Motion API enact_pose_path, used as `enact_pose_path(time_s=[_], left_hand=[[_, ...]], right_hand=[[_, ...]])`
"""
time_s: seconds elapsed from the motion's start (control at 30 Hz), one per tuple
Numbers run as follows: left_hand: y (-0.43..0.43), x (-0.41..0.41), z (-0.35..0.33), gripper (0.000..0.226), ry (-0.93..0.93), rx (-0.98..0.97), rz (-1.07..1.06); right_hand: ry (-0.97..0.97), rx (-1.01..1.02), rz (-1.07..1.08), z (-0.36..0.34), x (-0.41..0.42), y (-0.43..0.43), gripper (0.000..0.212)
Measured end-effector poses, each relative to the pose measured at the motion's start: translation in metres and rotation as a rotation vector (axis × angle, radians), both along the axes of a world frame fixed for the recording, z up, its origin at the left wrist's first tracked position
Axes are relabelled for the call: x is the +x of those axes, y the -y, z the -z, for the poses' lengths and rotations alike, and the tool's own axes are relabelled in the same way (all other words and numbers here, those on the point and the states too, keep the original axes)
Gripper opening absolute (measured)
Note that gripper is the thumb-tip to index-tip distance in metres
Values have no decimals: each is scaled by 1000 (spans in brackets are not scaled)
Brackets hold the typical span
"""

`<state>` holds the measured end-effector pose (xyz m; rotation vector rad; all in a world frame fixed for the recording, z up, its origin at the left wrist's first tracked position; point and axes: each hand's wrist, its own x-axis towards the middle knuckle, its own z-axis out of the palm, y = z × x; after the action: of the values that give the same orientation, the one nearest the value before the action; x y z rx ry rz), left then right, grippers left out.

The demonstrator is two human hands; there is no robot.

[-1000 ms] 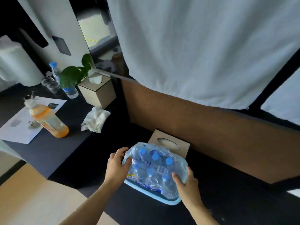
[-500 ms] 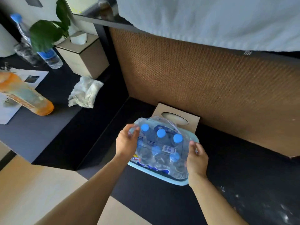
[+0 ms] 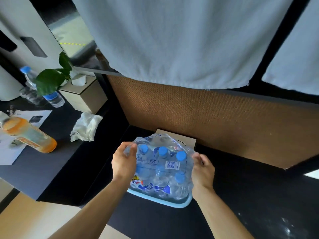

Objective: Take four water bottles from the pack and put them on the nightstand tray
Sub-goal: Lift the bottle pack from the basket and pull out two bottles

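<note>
A shrink-wrapped pack of water bottles (image 3: 162, 168) with blue caps stands in a light blue tray (image 3: 179, 203) on the black nightstand top. My left hand (image 3: 123, 163) pinches the clear wrap at the pack's upper left corner. My right hand (image 3: 202, 169) grips the wrap on the pack's right side. Three blue caps show along the top row, with a barcode label below them. The wrap is stretched between my hands.
A cardboard tissue box (image 3: 186, 140) lies behind the pack against the woven panel. On the left desk are an orange drink bottle (image 3: 31, 137), a crumpled tissue (image 3: 86, 126), a second tissue box (image 3: 84, 95), a water bottle (image 3: 51, 99) and a plant (image 3: 51, 78). White cloth hangs above.
Both hands shifted up to the pack's upper corners and now pull on the wrap. The camera view tilted up again; the pack stays in the tray.
</note>
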<state>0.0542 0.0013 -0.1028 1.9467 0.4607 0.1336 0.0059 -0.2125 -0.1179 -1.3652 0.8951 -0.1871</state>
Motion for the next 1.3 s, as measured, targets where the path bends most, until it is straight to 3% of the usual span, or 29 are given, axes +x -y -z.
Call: enact_pose_path(time_s=[0.3, 0.6, 0.8, 1.3], left_hand=[[104, -19, -61, 12, 62, -37, 116], [252, -61, -12, 10, -77, -188, 309], [318, -87, 40, 12, -165, -166, 383], [346, -99, 73, 17, -247, -153, 335]], right_hand=[[118, -27, 115, -63, -42, 98, 28], [41, -75, 301, -20, -104, 237, 26], [-38, -71, 338, 26, -143, 304, 26], [-111, -63, 187, 66, -171, 344, 29]])
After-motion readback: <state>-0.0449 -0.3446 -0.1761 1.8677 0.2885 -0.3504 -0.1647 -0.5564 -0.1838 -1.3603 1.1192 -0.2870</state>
